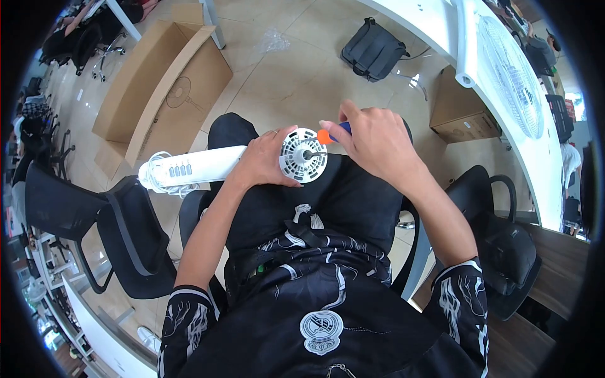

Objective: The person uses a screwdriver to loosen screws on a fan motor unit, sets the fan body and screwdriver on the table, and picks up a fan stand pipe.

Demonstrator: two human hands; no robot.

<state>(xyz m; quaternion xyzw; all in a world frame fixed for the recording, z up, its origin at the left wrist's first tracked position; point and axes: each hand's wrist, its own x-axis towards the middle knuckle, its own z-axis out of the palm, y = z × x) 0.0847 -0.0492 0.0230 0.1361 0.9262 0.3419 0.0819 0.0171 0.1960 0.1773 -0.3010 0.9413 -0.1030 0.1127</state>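
A white fan body point(205, 166) lies across my lap, with a row of grey buttons along its neck and a white cord looped at its left end. My left hand point(263, 159) is wrapped around its round, slotted motor housing point(296, 170), which faces up with a metal shaft at its centre. In my right hand point(381, 142) is a screwdriver point(324, 137) with an orange and blue handle. Its shank reaches over the upper part of the housing; I cannot tell whether the tip sits in a screw.
An open cardboard box point(195, 94) printed with a fan stands at the upper left. A black backpack point(373, 50) rests on the floor. On the white table point(435, 25) at right are a wire fan guard point(512, 79) and a white tube point(466, 44). Black chairs point(135, 236) flank me.
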